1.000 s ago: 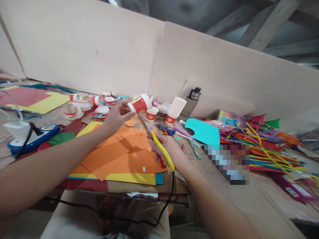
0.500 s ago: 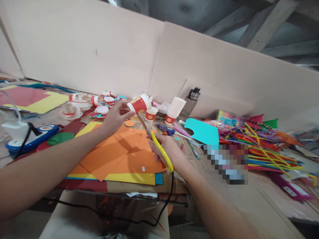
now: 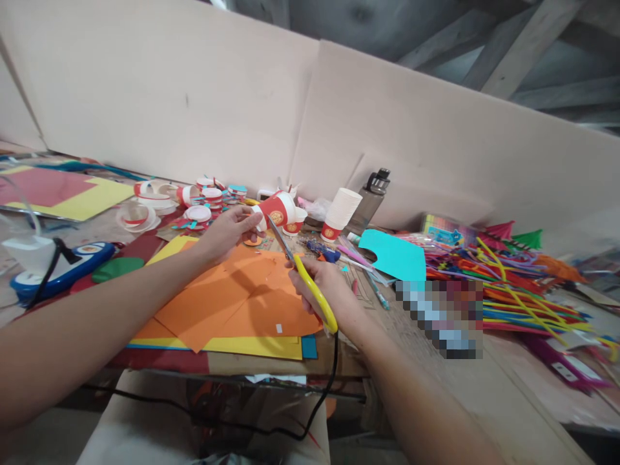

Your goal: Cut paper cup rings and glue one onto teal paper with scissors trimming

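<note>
A red and white paper cup lies tilted in my left hand, its white rim turned to the right. My fingers close on its base end. My right hand grips yellow-handled scissors, whose blades point up and left to the side of the cup. Whether the blade tips have cut into the cup, I cannot tell. Below both hands lie orange paper sheets on top of yellow paper. Behind the held cup stands another small red and white cup.
A stack of paper cups stands beside a grey bottle. Turquoise paper and many pipe cleaners lie to the right. At left are cut cup pieces and a blue-white power strip with a cable.
The cup in my left hand has turned, so its round gold emblem now faces me. My left hand has shifted slightly right and down, while the scissors stay nearly in place.
</note>
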A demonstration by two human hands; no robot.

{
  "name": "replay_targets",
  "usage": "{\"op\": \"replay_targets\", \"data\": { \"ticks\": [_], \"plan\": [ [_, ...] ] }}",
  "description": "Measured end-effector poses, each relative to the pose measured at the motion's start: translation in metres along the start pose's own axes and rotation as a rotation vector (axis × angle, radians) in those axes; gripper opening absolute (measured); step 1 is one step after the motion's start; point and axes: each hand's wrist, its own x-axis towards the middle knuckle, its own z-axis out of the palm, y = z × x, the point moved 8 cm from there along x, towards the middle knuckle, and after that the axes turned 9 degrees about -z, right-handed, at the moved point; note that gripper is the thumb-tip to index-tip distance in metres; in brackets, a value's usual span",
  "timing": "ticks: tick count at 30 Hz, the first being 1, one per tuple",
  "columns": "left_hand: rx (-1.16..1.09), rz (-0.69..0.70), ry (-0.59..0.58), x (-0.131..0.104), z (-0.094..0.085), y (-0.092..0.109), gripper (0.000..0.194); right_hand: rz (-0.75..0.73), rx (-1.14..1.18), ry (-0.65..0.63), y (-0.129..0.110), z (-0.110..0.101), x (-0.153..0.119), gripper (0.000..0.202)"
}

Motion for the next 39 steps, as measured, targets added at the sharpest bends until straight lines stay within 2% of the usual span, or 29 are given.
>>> {"op": "replay_targets", "data": {
  "ticks": [5, 10, 15, 29, 39],
  "plan": [
    [-0.057, -0.071, -0.047, 0.0, 0.003, -0.004, 0.031, 0.013, -0.027, 0.012, 0.0, 0.001, -0.001, 0.022],
    [-0.116, -0.146, -0.068, 0.0, 0.003, -0.008, 0.03, -0.071, -0.12, 0.018, -0.008, -0.002, -0.001, 0.027],
    [-0.105, -0.139, -0.088, 0.001, 0.003, -0.004, 0.028, -0.187, -0.2, 0.046, -0.016, -0.003, 0.0, 0.025],
    [-0.12, -0.184, -0.109, 0.0, 0.006, -0.004, 0.025, -0.187, -0.15, 0.107, -0.019, 0.001, -0.003, 0.03],
    [-0.107, -0.188, -0.118, 0.0, 0.005, -0.003, 0.025, -0.234, -0.181, 0.057, -0.01, 0.005, 0.0, 0.024]
  ]
}}
